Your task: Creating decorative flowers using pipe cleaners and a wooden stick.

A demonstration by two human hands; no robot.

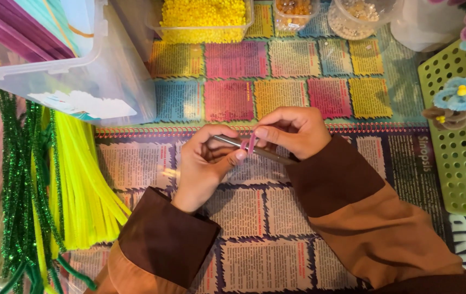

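Head view looks straight down on a person at a table covered with printed paper (265, 228). The left hand (205, 166) is closed round a thin grey metal rod (268, 154), keeping it slanted and steady between both hands. The right hand (293, 130) pinches a pink pipe cleaner (250, 144) against that rod, thumb and forefinger pressed tight, seemingly so the loop keeps its shape. Supplies lie within easy reach: yellow pipe cleaners (83, 179) and green tinsel ones (15, 179) to the left, a tub of yellow beads (203, 19) ahead (finished flowers (464, 92) stand on a green perforated tray (461, 163)).
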